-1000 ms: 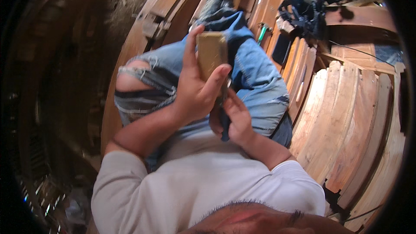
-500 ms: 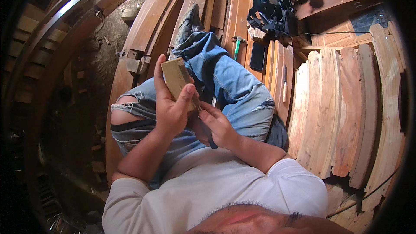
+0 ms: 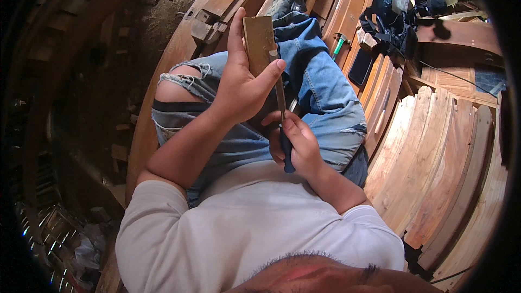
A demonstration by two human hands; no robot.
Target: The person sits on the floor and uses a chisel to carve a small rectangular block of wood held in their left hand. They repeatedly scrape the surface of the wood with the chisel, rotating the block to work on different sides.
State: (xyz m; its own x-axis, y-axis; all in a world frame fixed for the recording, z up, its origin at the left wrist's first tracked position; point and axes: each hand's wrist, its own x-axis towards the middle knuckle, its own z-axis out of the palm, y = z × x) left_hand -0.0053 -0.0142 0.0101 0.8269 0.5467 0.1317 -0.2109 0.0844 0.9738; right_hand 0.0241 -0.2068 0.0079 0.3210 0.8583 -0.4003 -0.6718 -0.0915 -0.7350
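Note:
In front of my chest, my left hand [image 3: 241, 88] is closed around a rectangular wood block [image 3: 257, 40], thumb on the near side and a finger stretched up along its left edge. My right hand [image 3: 304, 144] grips a chisel [image 3: 281, 97] by its dark blue handle. The steel blade points up and away, passing by my left thumb. Its tip lies at the block's right edge; whether it cuts into the wood I cannot tell. Part of the block is hidden behind my left hand.
On the boards ahead to the right lie a green-handled hammer [image 3: 339, 46], a black phone [image 3: 360, 67] and a pale-handled tool [image 3: 383, 109]. Farther off sits a black bag [image 3: 388, 24]. Curved wooden slats [image 3: 423, 157] fill the right side; a dark dirt floor [image 3: 146, 13] lies left.
The block has moved farther from my chest and turned more upright. My right hand has shifted, and the chisel's blade now shows along its length against the block. The whole view has shifted too.

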